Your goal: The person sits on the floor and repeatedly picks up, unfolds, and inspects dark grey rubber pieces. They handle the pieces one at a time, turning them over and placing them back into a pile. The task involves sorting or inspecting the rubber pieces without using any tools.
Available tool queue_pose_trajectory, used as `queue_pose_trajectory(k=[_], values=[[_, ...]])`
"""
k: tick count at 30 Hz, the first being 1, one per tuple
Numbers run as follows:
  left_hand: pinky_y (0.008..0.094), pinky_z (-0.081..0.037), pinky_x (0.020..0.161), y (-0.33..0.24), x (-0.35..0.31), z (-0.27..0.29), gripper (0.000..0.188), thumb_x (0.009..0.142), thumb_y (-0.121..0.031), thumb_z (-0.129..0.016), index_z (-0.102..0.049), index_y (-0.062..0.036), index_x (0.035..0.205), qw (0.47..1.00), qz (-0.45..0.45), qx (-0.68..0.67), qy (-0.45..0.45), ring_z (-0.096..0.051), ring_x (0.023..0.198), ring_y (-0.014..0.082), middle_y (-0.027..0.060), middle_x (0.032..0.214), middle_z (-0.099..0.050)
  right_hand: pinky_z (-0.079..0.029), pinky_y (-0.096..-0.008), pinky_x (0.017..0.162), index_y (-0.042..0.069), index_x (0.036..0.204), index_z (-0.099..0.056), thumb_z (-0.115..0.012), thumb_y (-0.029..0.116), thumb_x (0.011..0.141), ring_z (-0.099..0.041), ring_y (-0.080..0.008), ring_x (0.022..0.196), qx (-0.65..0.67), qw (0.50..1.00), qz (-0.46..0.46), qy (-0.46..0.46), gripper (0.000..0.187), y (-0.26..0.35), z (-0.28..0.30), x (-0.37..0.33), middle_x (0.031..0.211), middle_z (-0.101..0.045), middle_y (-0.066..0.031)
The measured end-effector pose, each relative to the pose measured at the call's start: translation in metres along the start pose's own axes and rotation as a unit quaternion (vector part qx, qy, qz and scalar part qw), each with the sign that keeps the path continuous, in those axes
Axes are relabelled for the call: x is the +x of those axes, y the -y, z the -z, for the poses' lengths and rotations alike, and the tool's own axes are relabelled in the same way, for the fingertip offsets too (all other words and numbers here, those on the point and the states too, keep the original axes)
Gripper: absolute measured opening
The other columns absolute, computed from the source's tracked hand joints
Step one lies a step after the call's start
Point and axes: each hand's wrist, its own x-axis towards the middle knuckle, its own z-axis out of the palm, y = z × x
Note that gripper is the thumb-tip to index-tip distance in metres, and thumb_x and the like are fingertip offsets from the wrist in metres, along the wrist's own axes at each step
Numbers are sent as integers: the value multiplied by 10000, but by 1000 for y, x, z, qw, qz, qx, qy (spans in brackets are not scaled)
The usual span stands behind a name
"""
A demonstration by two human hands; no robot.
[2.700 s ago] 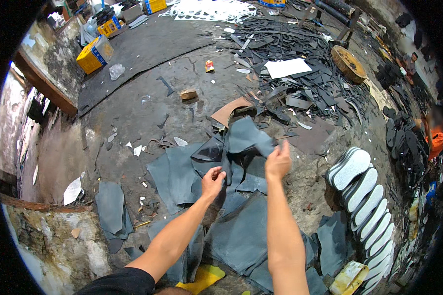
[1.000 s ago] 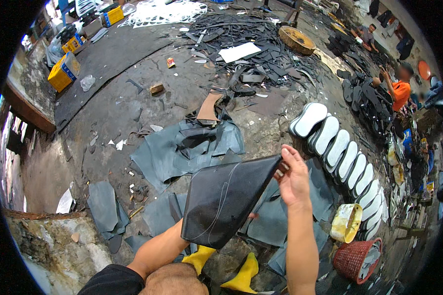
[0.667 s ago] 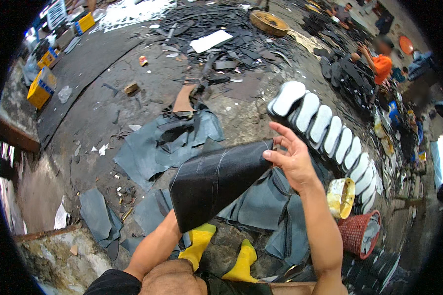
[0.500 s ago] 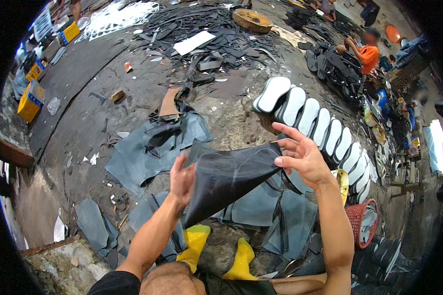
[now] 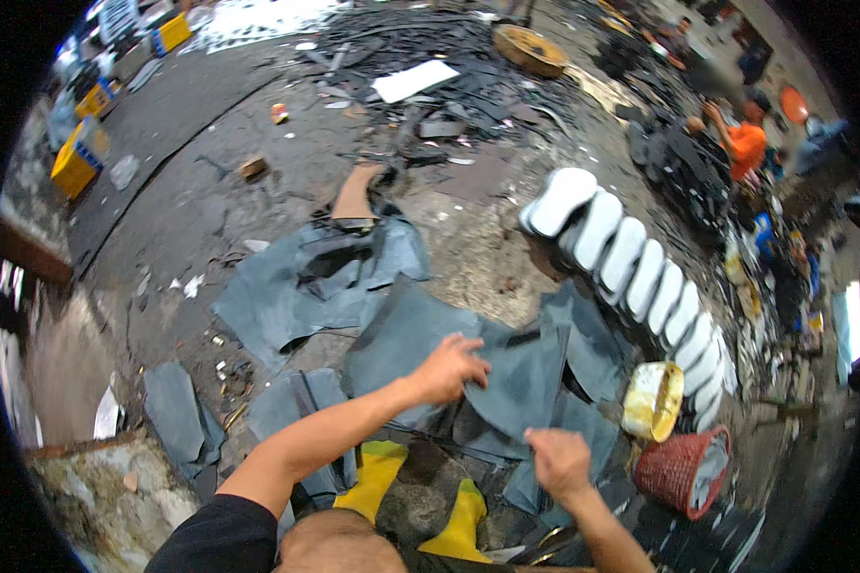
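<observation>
A large dark grey rubber-like sheet [image 5: 392, 334] lies spread in front of me over other grey pieces. My left hand [image 5: 452, 368] is above the middle of it, fingers apart and holding nothing; whether it touches the sheet I cannot tell. Near the sheet's right lower edge is my right hand [image 5: 561, 463], its fingers curled in; what they hold, if anything, is hidden. Beyond the sheet to the left is a crumpled pile of similar grey sheets [image 5: 268, 286]. A brown strip [image 5: 356, 194] sits on top of that pile.
A curved row of white sole-shaped pads [image 5: 597, 229] runs along the right. Below it stand a white-yellow bucket [image 5: 640, 401] and a red basket [image 5: 661, 473] holding grey pieces. Yellow socks [image 5: 377, 477] cover my feet. Black scraps [image 5: 401, 48] heap far ahead; a person in orange [image 5: 743, 148] sits far right.
The dark sheet has come down from between my raised hands and now lies spread on the pile. My right hand has dropped toward me; my left hand has moved right.
</observation>
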Motion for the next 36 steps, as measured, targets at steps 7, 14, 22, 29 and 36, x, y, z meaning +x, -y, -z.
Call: queue_pose_trajectory(k=[7,14,22,29,36], values=[[517,-329,1219,14,-56,-35,649,773,-28,-658,-604,-116,1414,991,-51,15,-124,-406,1478,341,95,1461,-590,-510,-421,809,200,1342,-652,-699,174,872,-688,-307,989,-49,989,-7,142,473,20,-54,-44,1223,-709,-72],[491,-414,1138,143,-54,54,344,865,-62,-697,-697,-72,1209,821,238,101,-509,-517,1342,394,165,1359,-629,-505,-407,711,43,1193,-706,-653,69,900,-622,-306,799,19,996,-9,-87,298,-10,-86,127,981,-719,-87],[548,-200,1252,187,-88,22,462,998,-226,-602,-572,-71,1432,854,317,179,-372,-288,1532,389,163,1600,-426,-451,-521,1060,133,1448,-531,-734,324,887,-590,-405,1253,78,995,-54,21,626,61,-259,453,1506,-502,-218],[547,-290,1218,189,-91,19,374,968,-219,-653,-671,-80,1315,841,336,118,-406,-426,1453,376,128,1484,-568,-489,-498,992,191,1128,-787,-843,420,742,-667,-355,1128,114,980,-144,81,452,28,-295,553,1401,-576,-180],[530,-320,1197,187,-89,26,424,951,-294,-682,-646,-119,1335,832,363,129,-400,-432,1427,364,112,1480,-548,-499,-365,633,27,880,-774,-765,490,795,-610,-202,634,348,871,-308,-161,471,-80,-135,748,762,-700,-82]])
